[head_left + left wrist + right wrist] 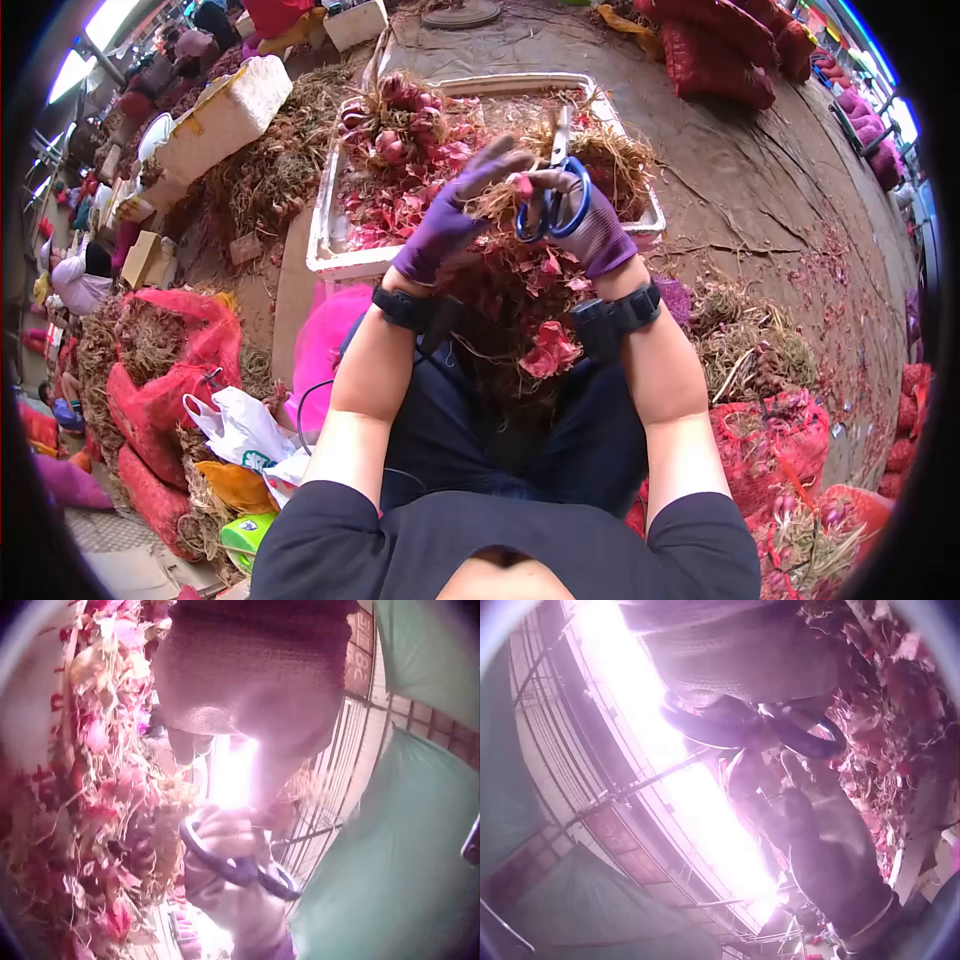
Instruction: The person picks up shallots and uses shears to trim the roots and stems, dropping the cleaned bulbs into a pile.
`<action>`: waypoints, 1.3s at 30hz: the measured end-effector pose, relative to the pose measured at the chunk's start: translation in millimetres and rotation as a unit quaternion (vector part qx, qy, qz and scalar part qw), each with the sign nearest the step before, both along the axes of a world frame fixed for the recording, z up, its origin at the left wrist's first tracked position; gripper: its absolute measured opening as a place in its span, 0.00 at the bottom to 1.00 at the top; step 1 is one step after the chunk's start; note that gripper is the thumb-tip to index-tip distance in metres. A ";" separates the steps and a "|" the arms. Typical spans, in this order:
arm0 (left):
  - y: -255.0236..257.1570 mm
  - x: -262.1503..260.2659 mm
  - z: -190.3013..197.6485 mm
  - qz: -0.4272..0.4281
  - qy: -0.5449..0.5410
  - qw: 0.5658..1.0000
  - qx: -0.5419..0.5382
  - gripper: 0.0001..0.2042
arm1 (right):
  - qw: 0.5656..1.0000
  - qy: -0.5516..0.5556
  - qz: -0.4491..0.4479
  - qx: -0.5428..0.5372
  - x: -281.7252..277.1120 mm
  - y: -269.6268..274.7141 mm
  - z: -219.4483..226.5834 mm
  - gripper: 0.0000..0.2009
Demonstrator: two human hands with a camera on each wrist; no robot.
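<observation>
While wrist views glare white, head view shows the crate (330,255) beyond the scissors (553,200).

No legible text, labels, brands or numbers anywhere, all three views too blurred

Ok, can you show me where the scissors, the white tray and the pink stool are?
scissors (552,205), head view, on the blue handle loops.
white tray (338,262), head view, on the near rim.
pink stool (322,345), head view, on its seat beside the left forearm.

Scissors (553,195) above lap, tray (335,262) behind.
</observation>
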State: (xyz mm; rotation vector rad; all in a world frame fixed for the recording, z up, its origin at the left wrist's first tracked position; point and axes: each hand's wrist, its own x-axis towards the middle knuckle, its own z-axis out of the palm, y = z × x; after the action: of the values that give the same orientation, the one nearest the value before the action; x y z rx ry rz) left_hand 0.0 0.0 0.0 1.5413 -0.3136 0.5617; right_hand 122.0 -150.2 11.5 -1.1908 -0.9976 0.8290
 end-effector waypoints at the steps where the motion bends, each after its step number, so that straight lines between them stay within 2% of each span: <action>1: -6.3 -1.0 -1.1 -0.045 0.006 0.997 -0.067 0.27 | 0.981 0.192 0.012 0.027 -8.7 0.7 4.0 0.16; 2: -8.8 -2.0 -2.0 -0.090 0.012 0.987 -0.132 0.24 | 0.924 0.377 0.023 0.055 -12.6 1.0 4.6 0.15; 3: -10.9 2.8 -8.3 -0.092 0.003 0.986 -0.141 0.24 | 0.928 0.370 0.019 0.046 -6.4 -0.5 4.9 0.15; 5: -1.3 5.4 -18.6 0.033 0.108 0.984 -0.134 0.22 | 0.945 0.325 0.025 0.010 1.6 9.7 -3.1 0.10; 6: -2.3 5.5 -14.6 0.086 0.076 0.974 -0.193 0.14 | 0.966 0.245 -0.067 -0.040 -2.3 12.4 -2.7 0.11; 7: 0.9 4.8 -9.3 0.086 0.072 0.975 -0.193 0.14 | 0.967 0.242 -0.065 -0.039 -0.8 11.6 1.0 0.11; 8: 7.6 0.8 -2.3 0.123 0.118 0.962 -0.213 0.13 | 0.987 0.087 -0.108 -0.087 1.3 10.2 6.3 0.16; 9: 14.5 -4.0 2.5 0.161 0.165 0.945 -0.232 0.12 | 0.978 -0.068 -0.148 -0.132 2.2 9.8 9.9 0.20; 10: 21.6 -6.1 -1.9 0.220 0.166 0.944 -0.181 0.11 | 0.965 -0.156 -0.161 -0.137 2.6 9.8 10.0 0.29; 11: 26.0 -10.1 -2.1 0.224 0.165 0.943 -0.180 0.11 | 0.966 -0.156 -0.157 -0.135 1.4 7.7 12.9 0.29; 13: 31.6 -17.1 -0.3 0.269 0.196 0.928 -0.167 0.11 | 0.905 -0.357 -0.156 -0.169 -7.2 -0.1 26.4 0.33; 15: 32.4 -16.8 -2.7 0.267 0.182 0.932 -0.162 0.11 | 0.902 -0.368 -0.152 -0.165 -4.6 -0.3 20.9 0.33; 17: 32.7 -14.7 -6.4 0.259 0.158 0.941 -0.150 0.11 | 0.893 -0.369 -0.128 -0.224 -6.4 -2.5 25.6 0.33; 19: 37.2 -14.7 -8.6 0.262 0.188 0.933 -0.162 0.10 | 0.897 -0.357 -0.123 -0.232 -4.0 -2.8 23.4 0.33; 21: 47.2 -16.7 -10.8 0.436 0.201 0.877 -0.020 0.11 | 0.885 -0.337 -0.143 -0.288 -3.0 -4.4 26.2 0.32; 22: 59.3 -13.0 -21.8 0.494 0.120 0.861 -0.012 0.12 | 0.885 -0.337 -0.142 -0.288 -0.2 -4.2 24.0 0.32; 23: 71.4 -9.8 -32.4 0.494 0.120 0.861 -0.011 0.12 | 0.882 -0.335 -0.168 -0.285 4.4 -3.5 19.9 0.32; 25: 85.4 -9.2 -37.8 0.557 -0.022 0.830 0.008 0.13 | 0.879 -0.332 -0.195 -0.282 7.0 -2.8 17.5 0.32; 26: 89.9 -14.3 -42.8 0.564 0.037 0.821 0.083 0.16 | 0.880 -0.329 -0.199 -0.280 6.7 -2.6 17.8 0.31; 27: 86.7 -15.1 -39.4 0.563 0.037 0.821 0.083 0.16 | 0.881 -0.326 -0.202 -0.278 6.2 -2.4 17.8 0.30; 28: 82.2 -13.9 -35.9 0.577 0.133 0.771 0.236 0.20 | 0.881 -0.325 -0.202 -0.278 5.2 -2.1 17.2 0.30; 29: 77.0 -10.9 -34.3 0.569 0.223 0.693 0.381 0.25 | 0.882 -0.329 -0.195 -0.275 4.3 -1.8 16.8 0.30; 30: 68.7 -4.6 -39.0 0.591 0.183 0.686 0.383 0.26 | 0.883 -0.334 -0.186 -0.273 3.1 -1.4 16.6 0.30; 34: 57.7 2.1 -45.3 0.549 0.221 0.690 0.416 0.21 | 0.879 -0.342 -0.169 -0.284 -3.5 -1.1 20.5 0.29; 37: 58.7 2.4 -36.2 0.569 0.077 0.771 0.277 0.10 | 0.890 -0.324 -0.180 -0.265 -4.8 0.7 18.1 0.29; 38: 64.8 1.7 -28.6 0.504 -0.015 0.844 0.184 0.05 | 0.890 -0.325 -0.179 -0.263 -6.8 0.9 19.9 0.29; 39: 47.3 4.3 -10.8 0.497 -0.105 0.859 -0.064 0.05 | 0.896 -0.316 -0.182 -0.253 -11.0 0.7 25.1 0.30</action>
State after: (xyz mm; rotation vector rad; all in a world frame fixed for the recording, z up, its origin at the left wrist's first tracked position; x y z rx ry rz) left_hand 4.3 47.3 -10.8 1.4329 0.4038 1.5320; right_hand 111.0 -149.5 36.6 -2.1133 -1.0436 0.3995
